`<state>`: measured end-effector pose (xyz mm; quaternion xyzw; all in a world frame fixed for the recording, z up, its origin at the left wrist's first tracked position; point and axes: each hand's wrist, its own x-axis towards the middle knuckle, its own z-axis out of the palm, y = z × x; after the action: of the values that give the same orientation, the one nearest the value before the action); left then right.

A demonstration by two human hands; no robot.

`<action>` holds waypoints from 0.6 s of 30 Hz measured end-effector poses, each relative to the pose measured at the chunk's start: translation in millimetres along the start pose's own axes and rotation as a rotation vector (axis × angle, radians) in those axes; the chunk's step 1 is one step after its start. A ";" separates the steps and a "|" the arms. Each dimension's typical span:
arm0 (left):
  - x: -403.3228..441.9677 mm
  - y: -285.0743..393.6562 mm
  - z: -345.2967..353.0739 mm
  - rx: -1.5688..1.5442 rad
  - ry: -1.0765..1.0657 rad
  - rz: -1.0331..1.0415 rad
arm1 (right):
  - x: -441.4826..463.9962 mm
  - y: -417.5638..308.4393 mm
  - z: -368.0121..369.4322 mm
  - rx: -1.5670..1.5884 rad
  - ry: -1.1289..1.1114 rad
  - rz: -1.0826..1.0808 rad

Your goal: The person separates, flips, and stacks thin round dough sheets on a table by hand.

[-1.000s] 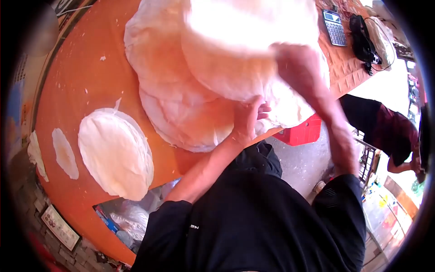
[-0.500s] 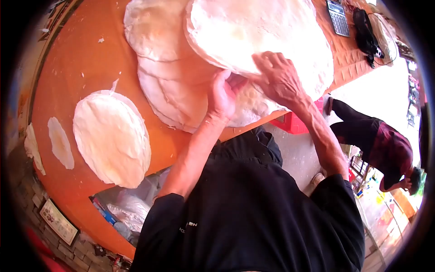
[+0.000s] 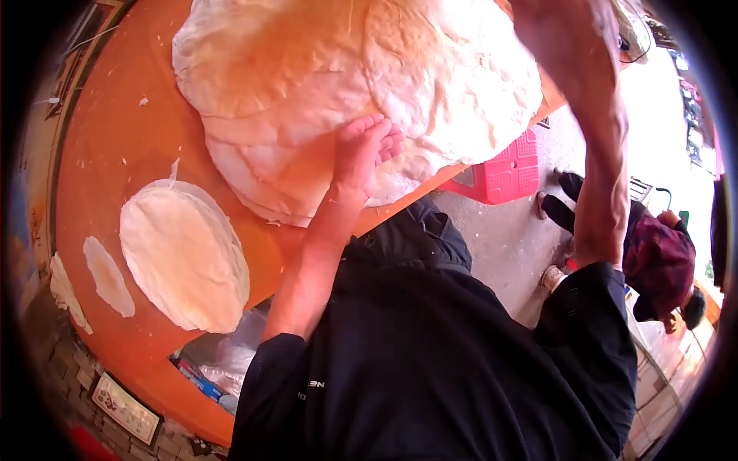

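A broad pile of thin, pale, floury dough sheets (image 3: 292, 100) covers the upper middle of the table, with folds and wrinkles on its top. My left hand (image 3: 369, 150) is over the pile's near part, palm sideways, fingers loosely bent and apart from the thumb; nothing shows in it. High at the upper right, my right hand (image 3: 550, 19) is close to the camera and cut off by the frame's top. Its fingers are out of sight, so what it holds cannot be seen. A smaller oval stack of dough sheets (image 3: 184, 257) lies to the left.
The orange table (image 3: 146, 115) carries dough scraps (image 3: 108, 276) at its left edge. Plastic bags (image 3: 231, 365) sit in an opening under the table. A red plastic stool (image 3: 507, 169) stands by the table's right side. Another person (image 3: 661, 261) is farther off at right.
My right hand has left the dough and swung up and right, toward the camera. The bright round sheet's edge near my left hand is gone from there. My left hand no longer touches that edge.
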<state>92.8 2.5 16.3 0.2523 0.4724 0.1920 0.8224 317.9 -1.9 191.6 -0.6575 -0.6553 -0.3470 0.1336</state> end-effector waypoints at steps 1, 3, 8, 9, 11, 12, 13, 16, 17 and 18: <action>2.5 -0.5 1.8 -0.003 -0.008 0.006 | -8.8 -3.8 1.4 -0.024 -0.198 0.034; 8.3 -5.8 1.1 -0.057 -0.070 -0.032 | -31.7 -23.3 17.1 0.140 -0.526 0.154; 21.9 -8.4 19.4 0.038 -0.030 -0.103 | -72.4 16.4 103.9 0.266 -0.801 0.209; 24.0 -7.7 24.2 0.201 -0.037 -0.066 | -75.6 27.7 110.4 0.280 -0.770 0.209; 21.7 -13.0 28.2 0.369 -0.049 -0.042 | -48.7 49.2 78.3 0.111 -0.255 -0.028; 23.3 -13.0 29.3 0.318 -0.004 0.042 | -29.3 63.2 54.4 0.353 -0.170 0.033; 26.0 -10.8 29.2 0.267 0.043 0.130 | 6.7 34.4 7.5 -0.202 -0.537 0.225; 6.2 12.4 8.7 0.144 0.086 0.233 | -30.3 11.6 -26.2 -0.014 -0.341 0.110; 2.4 17.1 -0.7 0.146 0.086 0.242 | -42.3 3.6 -25.8 0.076 -0.228 0.047; -3.3 18.2 -12.0 0.062 0.103 0.231 | -55.9 -14.4 -19.4 0.160 -0.368 0.118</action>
<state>79.4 18.0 24.3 0.3204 0.4876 0.2835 0.7611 304.3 -55.6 166.3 -0.7345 -0.6543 -0.1593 0.0837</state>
